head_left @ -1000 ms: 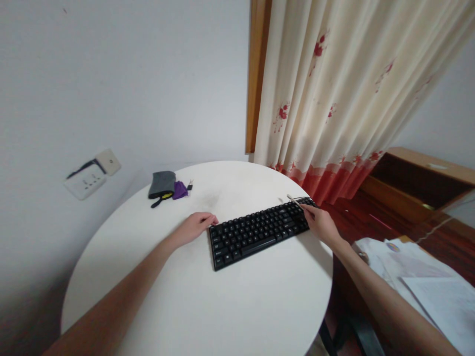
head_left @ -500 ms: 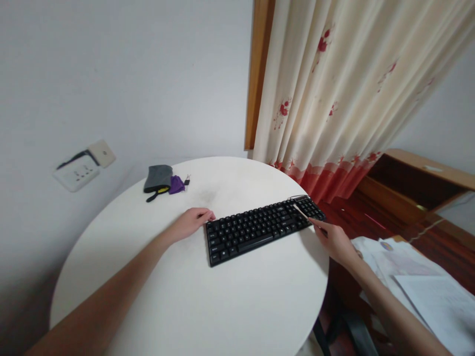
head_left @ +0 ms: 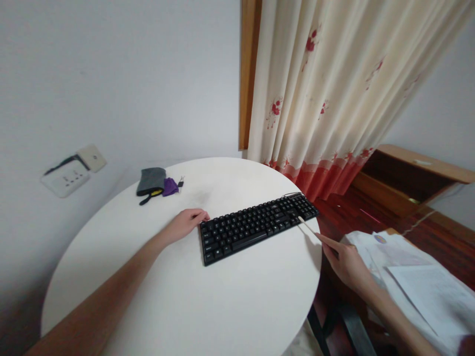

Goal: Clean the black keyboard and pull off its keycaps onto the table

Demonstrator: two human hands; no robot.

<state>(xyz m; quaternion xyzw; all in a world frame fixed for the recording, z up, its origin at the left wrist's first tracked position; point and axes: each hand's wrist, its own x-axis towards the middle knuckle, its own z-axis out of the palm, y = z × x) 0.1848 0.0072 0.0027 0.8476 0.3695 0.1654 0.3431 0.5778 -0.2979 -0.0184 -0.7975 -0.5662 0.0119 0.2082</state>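
Observation:
A black keyboard (head_left: 256, 227) lies slanted on the round white table (head_left: 208, 296). My left hand (head_left: 185, 222) rests on the table with its fingers curled against the keyboard's left end. My right hand (head_left: 345, 259) hangs past the table's right edge, pinched on a thin pale stick (head_left: 307, 226). The stick's tip points at the keyboard's right front corner.
A grey pouch (head_left: 150, 181) and a purple cloth (head_left: 169, 187) lie at the table's back left. A wall socket (head_left: 65, 177) sits on the left wall. A flowered curtain (head_left: 326, 89) hangs behind; white papers (head_left: 419, 287) lie on the wooden surface at right.
My right hand has drawn back from the keyboard's right end, off the table edge and downward, taking the stick with it. My left hand has stayed at the keyboard's left end.

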